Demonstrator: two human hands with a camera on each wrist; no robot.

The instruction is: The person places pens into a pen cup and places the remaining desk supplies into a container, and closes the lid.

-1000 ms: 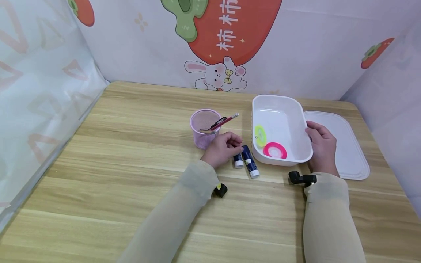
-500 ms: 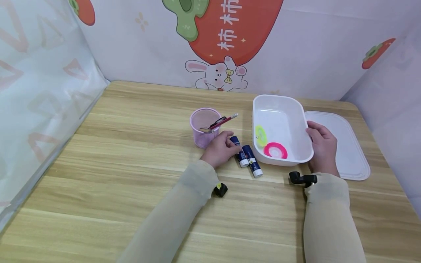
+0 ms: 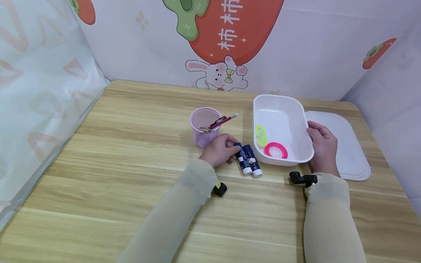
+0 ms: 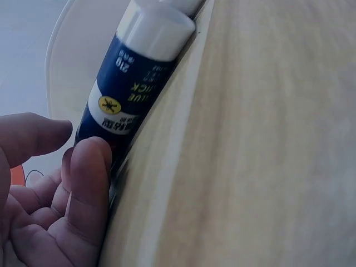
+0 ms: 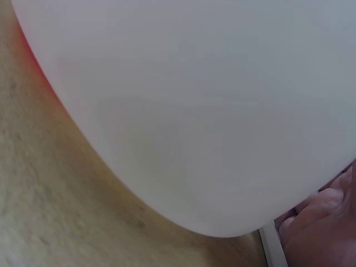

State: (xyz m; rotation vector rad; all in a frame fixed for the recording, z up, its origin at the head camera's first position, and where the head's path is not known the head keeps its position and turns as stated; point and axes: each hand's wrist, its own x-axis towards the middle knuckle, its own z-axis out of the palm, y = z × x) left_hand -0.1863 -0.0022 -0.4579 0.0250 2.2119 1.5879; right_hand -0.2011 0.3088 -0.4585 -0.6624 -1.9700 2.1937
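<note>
My left hand (image 3: 218, 150) pinches the far end of a dark blue glue stick (image 3: 243, 160) with a white cap, close to the table. A second glue stick (image 3: 253, 162) lies right beside it. In the left wrist view the thumb and a fingertip meet the blue end of the glue stick (image 4: 125, 83), its white cap pointing away. My right hand (image 3: 323, 149) grips the right wall of a white plastic box (image 3: 279, 120), thumb at the rim. A yellow-green ring (image 3: 257, 136) and a pink ring (image 3: 267, 149) are inside the box. Its white wall (image 5: 194, 139) fills the right wrist view.
A pink mesh pen cup (image 3: 201, 138) with a pencil (image 3: 223, 121) and other writing tools stands just behind my left hand. A white lid (image 3: 352, 153) lies right of the box. A printed cloth (image 3: 296, 44) hangs behind the wooden table (image 3: 138, 146).
The left glue stick has shifted toward me and slightly right, coming up against the other one. The left hand's fingers have moved slightly with it. The right hand and box stay put.
</note>
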